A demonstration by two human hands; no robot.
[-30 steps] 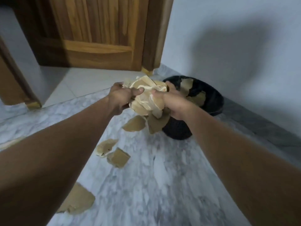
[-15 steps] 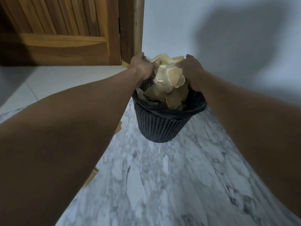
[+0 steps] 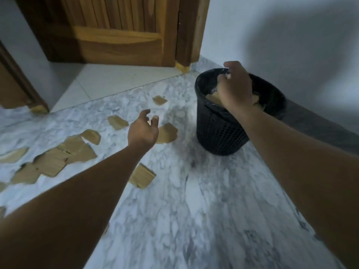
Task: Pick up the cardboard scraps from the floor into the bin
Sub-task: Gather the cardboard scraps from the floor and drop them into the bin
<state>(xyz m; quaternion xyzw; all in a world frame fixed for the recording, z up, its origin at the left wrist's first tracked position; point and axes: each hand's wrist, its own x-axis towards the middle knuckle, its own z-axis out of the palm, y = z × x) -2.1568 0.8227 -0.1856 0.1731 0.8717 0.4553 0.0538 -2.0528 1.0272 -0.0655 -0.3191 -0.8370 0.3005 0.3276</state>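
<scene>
A black mesh bin [image 3: 219,131] stands on the marble floor by the wall, with cardboard scraps [image 3: 212,98] inside it. My right hand [image 3: 235,88] hangs over the bin's mouth, its fingers loosely curled down above those scraps and holding nothing that I can see. My left hand [image 3: 143,131] hovers open above the floor, fingers spread, just left of a brown scrap [image 3: 168,133]. More scraps lie around: one [image 3: 117,122] farther left, a small one [image 3: 159,100] farther back, one [image 3: 142,176] beside my left forearm, and a large torn sheet [image 3: 58,158] at the left.
A wooden door [image 3: 120,37] and its frame [image 3: 186,45] stand behind the bin, with white tile [image 3: 108,80] at the threshold. A white wall [image 3: 291,55] runs along the right. Further scraps [image 3: 13,155] reach the left edge of the view.
Both hands held a bundle of scraps over the bin; the bundle now lies in the bin. My left hand has swung left and down toward the floor, and the view has turned left.
</scene>
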